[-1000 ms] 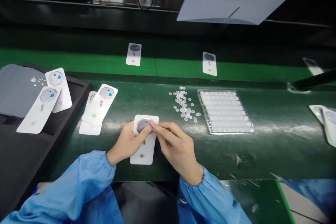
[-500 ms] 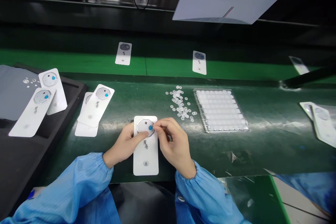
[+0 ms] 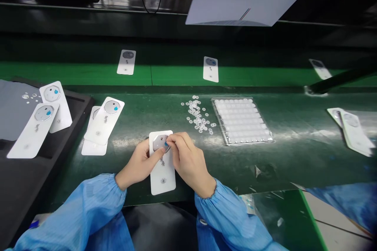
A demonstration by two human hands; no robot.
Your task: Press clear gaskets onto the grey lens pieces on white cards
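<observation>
1. I am grasping a white panel (image 3: pixel 163 168) with my left hand (image 3: pixel 138 166), its thumb lying across the face; the panel is sitting in front of me, over the near edge of the tabletop (image 3: pixel 229 172).
2. My right hand (image 3: pixel 190 160) is bringing thumb and forefinger together at the blue tab (image 3: pixel 166 143) on the grey round area (image 3: pixel 159 141). I cannot tell whether they are gripping the tab or something tiny.
3. I am judging this panel part-way done — fingers are working at it, and the tab is showing.
4. Many small discs (image 3: pixel 194 106) are lying loose beyond my right hand, apparently unused. Beside them, a clear tray (image 3: pixel 250 143) is holding rows of white pieces (image 3: pixel 241 119).
5. Overlapping panels (image 3: pixel 103 125) are lying to my left, and more panels (image 3: pixel 33 133) are resting on the black tray (image 3: pixel 20 192). The uppermost ones are showing blue tabs; whether they are finished or waiting, I cannot tell.
6. Farther panels (image 3: pixel 211 70) are lying on the green strip (image 3: pixel 173 76) behind.
7. My own fingers are hiding part of the round area — the main obstruction to seeing the work.
</observation>
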